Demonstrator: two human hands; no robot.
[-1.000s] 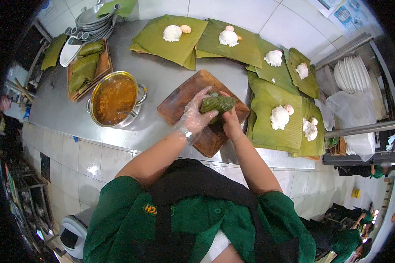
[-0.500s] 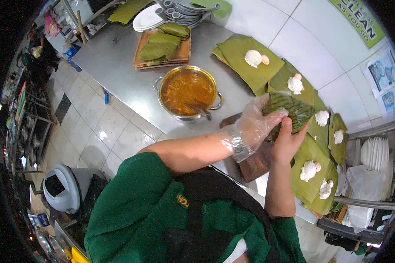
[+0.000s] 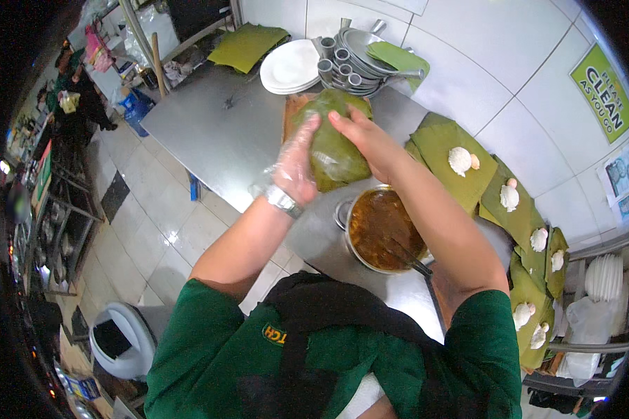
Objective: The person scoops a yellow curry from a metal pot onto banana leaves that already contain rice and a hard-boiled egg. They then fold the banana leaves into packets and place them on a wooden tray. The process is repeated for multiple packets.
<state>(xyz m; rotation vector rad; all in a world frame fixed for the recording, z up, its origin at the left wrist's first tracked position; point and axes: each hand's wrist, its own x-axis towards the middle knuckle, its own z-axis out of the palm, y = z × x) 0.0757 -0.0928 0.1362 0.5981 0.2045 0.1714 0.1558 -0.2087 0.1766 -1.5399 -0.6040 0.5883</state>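
Observation:
Between my two hands is a folded banana-leaf parcel (image 3: 337, 150), held above the wooden tray (image 3: 289, 115) at the back of the steel table. My left hand (image 3: 297, 160), in a clear plastic glove, closes on the parcel's left side. My bare right hand (image 3: 367, 143) grips it from the right, thumb on top. Other leaf parcels on the tray are mostly hidden behind it. Under my right forearm stands a steel pot of brown-orange stew (image 3: 384, 227), with a utensil handle (image 3: 414, 262) leaning out of it.
Several flat banana leaves (image 3: 437, 164) with rice mounds (image 3: 460, 160) and eggs line the wall at right. White plates (image 3: 290, 66) and stacked metal pans (image 3: 363, 56) stand at the back. More leaves (image 3: 247, 47) lie at the far left corner. A grey bin (image 3: 124, 342) is on the floor.
Both hands have carried the leaf parcel leftward from beside the rice-topped leaves, past the pot, to over the tray. The view has turned left too.

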